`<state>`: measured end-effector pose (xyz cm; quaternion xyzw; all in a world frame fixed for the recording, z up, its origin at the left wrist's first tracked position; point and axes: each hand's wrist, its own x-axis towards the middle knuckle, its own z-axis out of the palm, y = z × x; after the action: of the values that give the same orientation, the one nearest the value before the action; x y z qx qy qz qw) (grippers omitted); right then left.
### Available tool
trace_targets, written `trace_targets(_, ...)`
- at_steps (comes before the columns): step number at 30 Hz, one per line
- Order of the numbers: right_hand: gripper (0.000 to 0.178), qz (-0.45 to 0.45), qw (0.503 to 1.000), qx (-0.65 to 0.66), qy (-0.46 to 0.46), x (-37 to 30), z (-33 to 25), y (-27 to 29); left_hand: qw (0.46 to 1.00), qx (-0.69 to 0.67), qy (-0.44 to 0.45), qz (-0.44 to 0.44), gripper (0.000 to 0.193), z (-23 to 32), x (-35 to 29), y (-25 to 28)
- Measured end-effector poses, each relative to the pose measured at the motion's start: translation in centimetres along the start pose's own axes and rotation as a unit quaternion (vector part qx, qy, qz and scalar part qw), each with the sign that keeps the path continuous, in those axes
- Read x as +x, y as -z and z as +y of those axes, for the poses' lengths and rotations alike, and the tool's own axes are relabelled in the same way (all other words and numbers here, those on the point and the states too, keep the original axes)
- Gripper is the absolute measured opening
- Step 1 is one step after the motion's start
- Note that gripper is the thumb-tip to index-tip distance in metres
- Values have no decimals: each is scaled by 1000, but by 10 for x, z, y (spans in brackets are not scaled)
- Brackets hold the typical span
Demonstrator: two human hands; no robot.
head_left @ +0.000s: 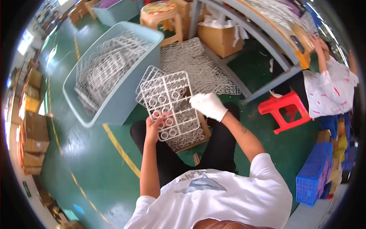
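Note:
I hold a white plastic moulded frame (167, 100) with a grid of bars and small rings, tilted above my lap. My bare left hand (155, 126) grips its lower left edge. My right hand (208, 105), in a white glove, touches the frame's right edge. A cardboard box (206, 131) holding loose white rings sits between my knees, under the frame.
A pale blue tub (122, 100) full of white frames stands at left. More frames (198, 63) lie stacked on the green floor ahead. A red stool (285, 110) and a seated person (328, 86) are at right. Blue crates (313, 173) stand at lower right, cardboard boxes (34, 133) at far left.

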<state>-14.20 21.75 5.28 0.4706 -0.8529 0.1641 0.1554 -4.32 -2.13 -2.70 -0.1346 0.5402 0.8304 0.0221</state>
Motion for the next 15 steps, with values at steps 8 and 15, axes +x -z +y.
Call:
trace_targets(8,14,51,986,14,-158,25,-39,-22,1000,-21,6,-12,10,8,-6,-16)
trace_targets(15,21,-117,675,567,-458,39,-26,-25,998,17,-3,-56,13,5,-12,-4)
